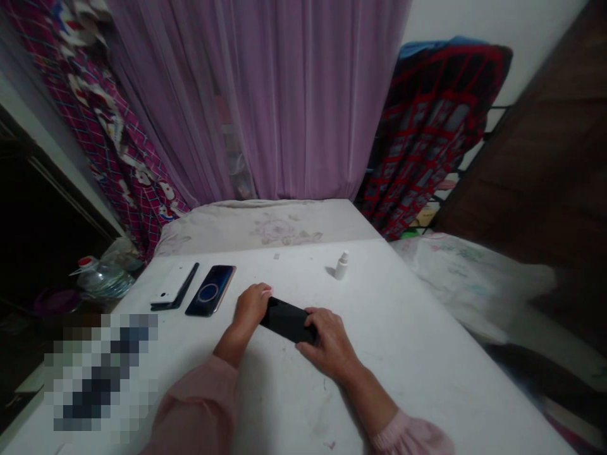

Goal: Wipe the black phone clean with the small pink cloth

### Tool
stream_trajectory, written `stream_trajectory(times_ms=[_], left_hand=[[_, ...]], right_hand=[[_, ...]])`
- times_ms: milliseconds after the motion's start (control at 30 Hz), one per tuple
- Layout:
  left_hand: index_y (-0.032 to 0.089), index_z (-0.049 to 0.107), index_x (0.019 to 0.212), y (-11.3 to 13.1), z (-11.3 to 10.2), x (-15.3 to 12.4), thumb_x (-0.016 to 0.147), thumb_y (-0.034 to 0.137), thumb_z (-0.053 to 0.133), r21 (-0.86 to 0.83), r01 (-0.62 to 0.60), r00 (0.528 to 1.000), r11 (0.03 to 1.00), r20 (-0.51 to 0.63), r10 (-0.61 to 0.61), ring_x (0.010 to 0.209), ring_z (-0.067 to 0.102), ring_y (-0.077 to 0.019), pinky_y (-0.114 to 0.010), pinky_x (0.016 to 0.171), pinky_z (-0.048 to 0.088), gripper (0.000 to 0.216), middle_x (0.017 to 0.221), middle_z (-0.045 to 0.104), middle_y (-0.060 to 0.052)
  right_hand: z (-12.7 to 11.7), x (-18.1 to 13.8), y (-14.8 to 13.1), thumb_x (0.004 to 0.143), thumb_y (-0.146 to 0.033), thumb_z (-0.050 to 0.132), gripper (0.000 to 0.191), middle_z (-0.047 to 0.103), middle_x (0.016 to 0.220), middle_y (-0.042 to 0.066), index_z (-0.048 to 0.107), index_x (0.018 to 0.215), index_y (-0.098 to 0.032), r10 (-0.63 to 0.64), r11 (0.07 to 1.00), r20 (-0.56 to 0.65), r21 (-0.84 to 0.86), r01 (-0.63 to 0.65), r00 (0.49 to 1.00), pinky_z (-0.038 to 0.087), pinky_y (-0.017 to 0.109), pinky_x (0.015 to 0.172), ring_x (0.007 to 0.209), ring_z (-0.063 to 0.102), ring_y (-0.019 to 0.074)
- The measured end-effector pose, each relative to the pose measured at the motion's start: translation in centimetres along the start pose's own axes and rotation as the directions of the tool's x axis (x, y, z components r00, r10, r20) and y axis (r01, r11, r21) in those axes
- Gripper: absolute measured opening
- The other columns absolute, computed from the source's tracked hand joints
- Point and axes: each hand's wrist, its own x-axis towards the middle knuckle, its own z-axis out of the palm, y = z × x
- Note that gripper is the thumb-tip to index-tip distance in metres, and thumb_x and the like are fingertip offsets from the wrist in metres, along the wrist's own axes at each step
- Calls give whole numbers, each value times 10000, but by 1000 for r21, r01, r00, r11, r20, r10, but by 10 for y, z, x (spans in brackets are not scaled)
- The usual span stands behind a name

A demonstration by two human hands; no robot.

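A black smartphone (287, 320) lies slanted low over the white table, its dark screen upward. My right hand (327, 338) grips its right end, thumb on the near edge and fingers over the far edge. At the phone's left end, my left hand (252, 304) is closed, with a small pink piece (268, 292) showing at its fingertips. Whether that piece is cloth is too small to tell. A second smartphone (210, 291), with a blue circle on its screen, rests left of my left hand. Farther left lies a white phone (173, 284) over a dark one.
A small white spray bottle (341, 265) stands upright beyond my right hand. The white table (403, 354) has a flowered cover at its far end, by purple curtains (303, 101). A clear jug with a red cap (102, 278) is beyond the left edge. A blurred patch covers the near left.
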Motion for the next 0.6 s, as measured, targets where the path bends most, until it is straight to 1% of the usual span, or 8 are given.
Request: stream_trajectory(times_ms=[167, 367, 467, 600], left_hand=[[216, 688, 1048, -13, -5, -18, 931, 278, 468, -28, -21, 1000, 999, -7, 21, 1024, 643, -196, -276, 866, 452, 256, 1083, 713, -53], [249, 685, 976, -30, -18, -43, 890, 331, 470, -58, -22, 999, 998, 26, 23, 990, 668, -199, -260, 829, 468, 246, 1042, 738, -13], [260, 685, 966, -32, -25, -56, 873, 359, 456, -58, 8, 999, 998, 51, -5, 971, 679, -204, -256, 814, 477, 266, 1027, 746, -1], [278, 689, 972, -36, -30, -69, 853, 393, 458, -71, 98, 991, 993, 93, -91, 911, 696, -209, -254, 760, 491, 284, 989, 755, 19]], right_hand=[[0, 1, -3, 656, -177, 704, 333, 613, 1178, 89, 519, 928, -227, 19, 1000, -7, 20, -19, 1000, 365, 419, 919, 1104, 535, 277], [-1, 3, -5, 637, -173, 721, 350, 605, 1191, 95, 524, 923, -220, 36, 999, 2, 17, -36, 999, 340, 426, 944, 1110, 527, 278], [-2, 3, -6, 638, -181, 724, 351, 602, 1192, 91, 524, 923, -221, 47, 999, 12, 18, -47, 999, 334, 426, 943, 1112, 523, 274], [-1, 3, -5, 630, -180, 740, 367, 603, 1188, 84, 525, 924, -219, 50, 998, 9, 24, -50, 999, 331, 415, 941, 1109, 519, 265]])
